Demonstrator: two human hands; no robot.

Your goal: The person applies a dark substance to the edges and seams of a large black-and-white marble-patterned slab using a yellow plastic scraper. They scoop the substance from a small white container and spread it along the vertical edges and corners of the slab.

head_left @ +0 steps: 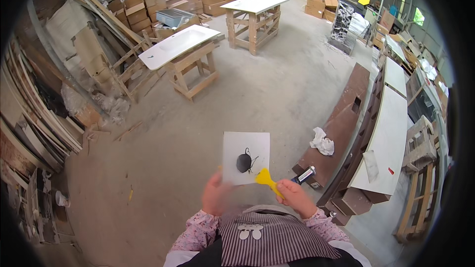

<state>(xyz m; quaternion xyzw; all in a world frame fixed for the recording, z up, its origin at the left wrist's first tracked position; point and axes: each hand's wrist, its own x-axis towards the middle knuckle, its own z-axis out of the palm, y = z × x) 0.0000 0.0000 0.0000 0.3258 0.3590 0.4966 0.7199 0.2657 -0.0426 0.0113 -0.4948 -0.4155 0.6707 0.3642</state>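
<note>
Grips a yellow fan-bladed plastic scraper point(264, 177) in a clenched right hand point(296, 198) at five o'clock of a flat white rectangular sheet point(257, 143), near a left hand point(213, 198) at seven too blurred to judge for grip, with a round black paste-like blob point(243, 163) deposited mid-sheet, seemingly not yet spread.

Bare left hand point(213, 197), partly blurred, bare right hand point(296, 199), pink patterned left sleeve point(195, 231) reaching the wrist, matching right sleeve point(324, 226), dark-and-pale striped apron point(287, 240) over the front, white rabbit-like motif point(250, 232) on it, black clothing point(204, 255) beneath, white fabric point(350, 250) at either side
</note>
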